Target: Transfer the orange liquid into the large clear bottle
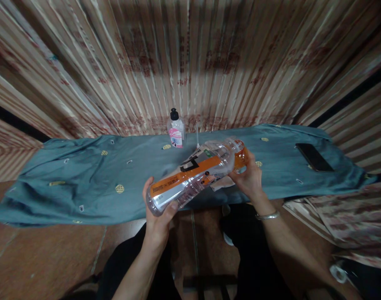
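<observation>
A large clear plastic bottle (190, 177) with an orange and white label lies tilted across both hands above the covered table. Its base rests in my left hand (159, 216), with the thumb along the near side and the fingers wrapped behind. Around the other end, my right hand (248, 175) closes at a see-through orange part (241, 156); whether this is the bottle's cap or a separate piece I cannot tell. The right fingertips are partly hidden. Just beyond the bottle stands a small pump-top bottle (177, 135) with a black top and pink label.
A green patterned cloth (84, 179) covers the long narrow table. A black phone (314, 157) lies at the right. Some pale flat material (223, 183) shows under the held bottle, and a thin white stick (197, 135) is behind it. Striped curtains (190, 62) hang around the table.
</observation>
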`<action>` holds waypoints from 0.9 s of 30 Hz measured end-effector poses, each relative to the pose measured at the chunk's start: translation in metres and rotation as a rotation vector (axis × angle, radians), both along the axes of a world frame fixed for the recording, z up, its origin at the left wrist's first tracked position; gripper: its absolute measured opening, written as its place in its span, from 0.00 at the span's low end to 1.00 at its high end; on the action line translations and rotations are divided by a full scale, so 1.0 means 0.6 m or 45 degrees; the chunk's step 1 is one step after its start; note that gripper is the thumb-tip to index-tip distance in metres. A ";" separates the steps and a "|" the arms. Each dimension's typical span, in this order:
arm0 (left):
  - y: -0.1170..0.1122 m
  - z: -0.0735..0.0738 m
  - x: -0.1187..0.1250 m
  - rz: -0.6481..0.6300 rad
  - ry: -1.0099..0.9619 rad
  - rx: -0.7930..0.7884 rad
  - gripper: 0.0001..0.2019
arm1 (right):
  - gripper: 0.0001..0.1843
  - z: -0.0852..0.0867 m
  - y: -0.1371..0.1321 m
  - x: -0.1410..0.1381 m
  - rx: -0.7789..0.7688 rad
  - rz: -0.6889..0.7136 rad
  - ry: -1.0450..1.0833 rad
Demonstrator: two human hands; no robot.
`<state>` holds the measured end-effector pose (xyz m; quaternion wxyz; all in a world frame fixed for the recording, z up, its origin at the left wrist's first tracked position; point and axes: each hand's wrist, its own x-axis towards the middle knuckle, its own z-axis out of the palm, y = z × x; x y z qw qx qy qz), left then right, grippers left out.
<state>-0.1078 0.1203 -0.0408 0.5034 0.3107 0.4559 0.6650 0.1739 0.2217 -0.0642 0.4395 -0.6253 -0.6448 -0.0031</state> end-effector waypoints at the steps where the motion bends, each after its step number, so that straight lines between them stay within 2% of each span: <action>1: 0.000 0.001 0.001 -0.005 -0.005 -0.001 0.46 | 0.48 0.000 0.000 0.000 0.001 0.001 0.002; 13: -0.013 0.008 0.012 0.004 0.030 -0.057 0.45 | 0.46 -0.001 -0.004 0.002 -0.010 -0.012 0.046; 20: -0.019 0.027 0.030 0.082 0.031 -0.051 0.42 | 0.46 -0.002 -0.004 0.001 0.009 -0.018 0.060; 27: -0.013 0.013 0.024 0.039 0.012 -0.066 0.45 | 0.46 -0.003 -0.004 0.003 -0.022 -0.017 0.079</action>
